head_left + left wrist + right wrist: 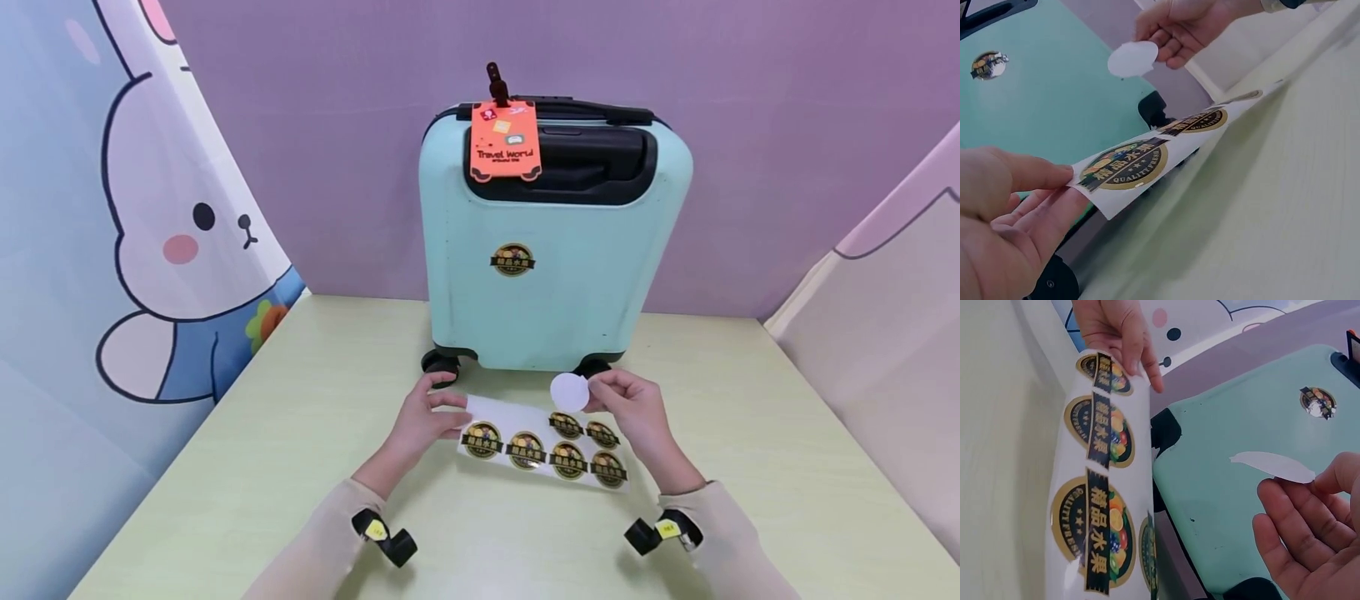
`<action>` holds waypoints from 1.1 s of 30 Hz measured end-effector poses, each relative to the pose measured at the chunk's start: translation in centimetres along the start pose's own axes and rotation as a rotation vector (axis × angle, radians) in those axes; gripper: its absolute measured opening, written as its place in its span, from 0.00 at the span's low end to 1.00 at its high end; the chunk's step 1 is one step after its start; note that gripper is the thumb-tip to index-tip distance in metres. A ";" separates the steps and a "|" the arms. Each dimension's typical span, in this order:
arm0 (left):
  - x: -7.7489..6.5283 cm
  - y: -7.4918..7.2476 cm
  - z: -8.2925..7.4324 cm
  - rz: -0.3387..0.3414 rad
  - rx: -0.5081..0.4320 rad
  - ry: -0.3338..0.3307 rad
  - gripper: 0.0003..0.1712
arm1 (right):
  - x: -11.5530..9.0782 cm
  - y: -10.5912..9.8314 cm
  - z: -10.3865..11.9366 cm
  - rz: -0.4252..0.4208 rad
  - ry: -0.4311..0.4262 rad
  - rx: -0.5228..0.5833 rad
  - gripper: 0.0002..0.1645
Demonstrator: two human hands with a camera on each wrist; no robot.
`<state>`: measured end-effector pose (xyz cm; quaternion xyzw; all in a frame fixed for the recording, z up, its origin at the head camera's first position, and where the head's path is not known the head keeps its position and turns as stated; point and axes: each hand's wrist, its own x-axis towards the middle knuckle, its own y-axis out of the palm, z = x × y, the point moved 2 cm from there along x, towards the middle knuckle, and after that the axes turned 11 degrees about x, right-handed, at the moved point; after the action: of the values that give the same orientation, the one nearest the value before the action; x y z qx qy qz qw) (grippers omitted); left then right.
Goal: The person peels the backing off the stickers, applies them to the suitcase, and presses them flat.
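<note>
My left hand (425, 418) pinches the left end of a white sticker sheet (1119, 199) between thumb and fingers. Several round black-and-gold fruit stickers (526, 450) remain on the sheet, which is held up at a tilt above the table. Between thumb and forefinger, my right hand (630, 406) pinches a loose round sticker (570, 392) by its edge, its white back toward the head camera. Behind both hands stands a mint-green suitcase (555, 292). One matching sticker (513, 260) is stuck on its front.
An orange luggage tag (506, 142) hangs from the suitcase's top handle (615, 114). Black wheels (440, 367) stand on the pale table (360, 350). A purple backdrop (322, 150) rises behind, with a rabbit-printed panel (165, 208) on the left.
</note>
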<state>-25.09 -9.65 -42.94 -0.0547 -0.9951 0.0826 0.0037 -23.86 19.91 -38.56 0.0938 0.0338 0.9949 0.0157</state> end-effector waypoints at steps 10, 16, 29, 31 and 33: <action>0.2 -0.8 1.7 0.049 0.054 -0.042 0.36 | -0.1 0.1 0.1 0.016 -0.020 -0.011 0.11; -0.1 -1.4 1.7 0.103 0.081 -0.006 0.37 | 0.0 -0.1 0.1 0.020 -0.028 0.003 0.12; -0.3 -1.1 0.5 0.164 0.072 0.089 0.30 | -0.2 -0.1 0.2 0.017 -0.091 -0.058 0.09; -0.6 -0.8 0.0 0.188 0.061 0.106 0.28 | -0.3 0.0 0.4 0.019 -0.113 -0.083 0.08; -0.8 -0.4 -0.5 0.205 0.048 0.119 0.26 | -0.5 0.2 0.6 0.020 -0.126 -0.097 0.08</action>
<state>-24.33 -10.02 -42.39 -0.1608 -0.9800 0.1030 0.0555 -23.30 19.74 -38.05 0.1559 -0.0165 0.9876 0.0124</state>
